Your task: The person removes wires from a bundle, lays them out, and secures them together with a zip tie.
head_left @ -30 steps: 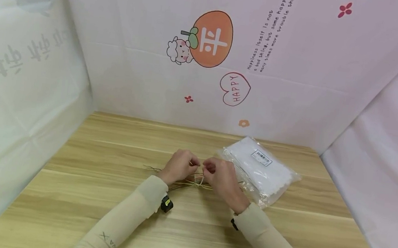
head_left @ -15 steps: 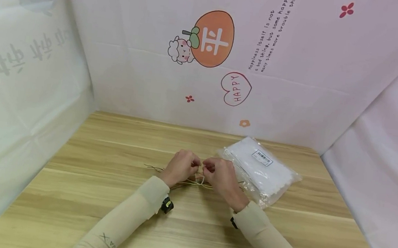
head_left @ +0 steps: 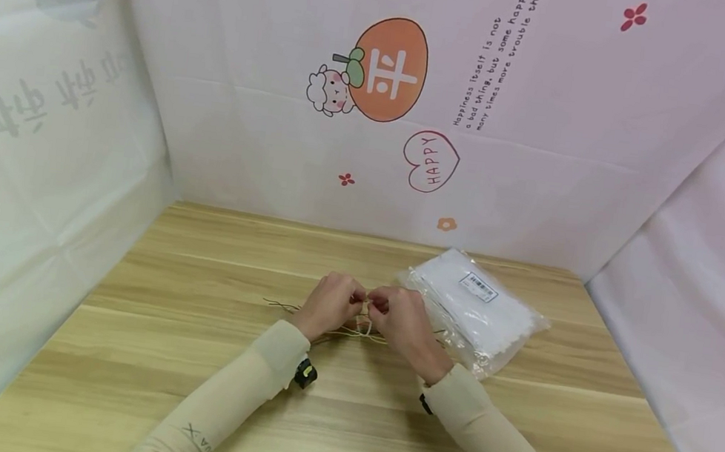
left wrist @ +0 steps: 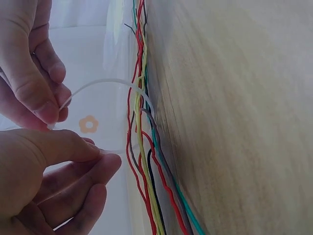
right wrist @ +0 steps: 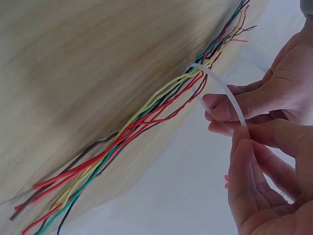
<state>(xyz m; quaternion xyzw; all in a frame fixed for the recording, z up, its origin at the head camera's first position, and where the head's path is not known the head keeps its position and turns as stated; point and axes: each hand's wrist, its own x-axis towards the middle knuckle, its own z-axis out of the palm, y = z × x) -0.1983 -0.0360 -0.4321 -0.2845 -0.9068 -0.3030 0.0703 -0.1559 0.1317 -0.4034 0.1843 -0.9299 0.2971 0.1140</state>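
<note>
A bundle of red, yellow, green, black and dark wires (left wrist: 140, 112) lies across the wooden table. Around its middle passes a white cable tie (right wrist: 226, 87), bent into a loop that rises from the wires. My left hand (head_left: 330, 303) pinches one end of the tie between thumb and fingers, just above the bundle. The other end is pinched by my right hand (head_left: 401, 322). Both hands' fingertips meet closely at the tie's ends, which are mostly hidden under them. In the right wrist view the loop stands wide around the wires.
A clear plastic bag (head_left: 481, 307) with white contents and a barcode label lies on the table (head_left: 312, 429) behind and right of the right hand. Printed white cloth (head_left: 264, 148) stands along the table's back and both sides.
The fingertips of both hands have come slightly closer together at the cable tie. Wires and bag stay where they were.
</note>
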